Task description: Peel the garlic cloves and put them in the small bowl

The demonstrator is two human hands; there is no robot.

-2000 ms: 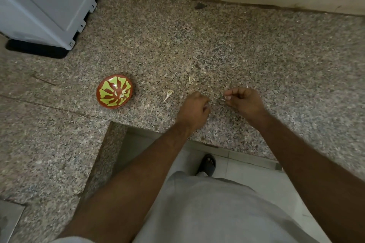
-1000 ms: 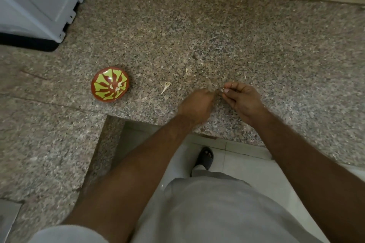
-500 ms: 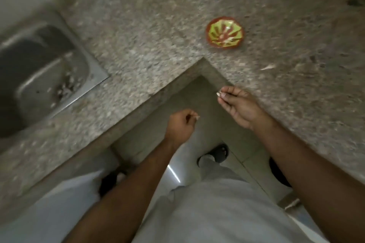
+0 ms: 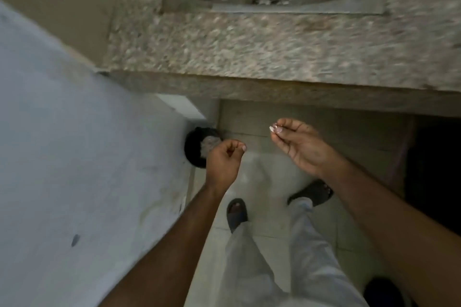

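Both hands are held over the floor, off the counter (image 4: 274, 50). Right hand (image 4: 300, 148) at 2 o'clock of frame centre, palm up, fingers curled, thumb and fingertips pinching a small pale clove (image 4: 271, 128) at its tip; can't tell whether it is peeled. Left hand (image 4: 223, 161) near centre, fingers curled in, thumb against forefinger; can't tell if anything is in it. Hands apart, the left at 8 o'clock of the right.

Black bin (image 4: 197, 149) on the floor at 9 o'clock of the left hand, partly hidden behind it, something grey inside. Steel sink (image 4: 369, 0) at 12 o'clock, set in the counter, scraps in its basin. Big white appliance (image 4: 74, 157) fills the left side. Two sandalled feet (image 4: 237, 213) and pale trousers (image 4: 309, 257) at 6 o'clock. Picture blurred.
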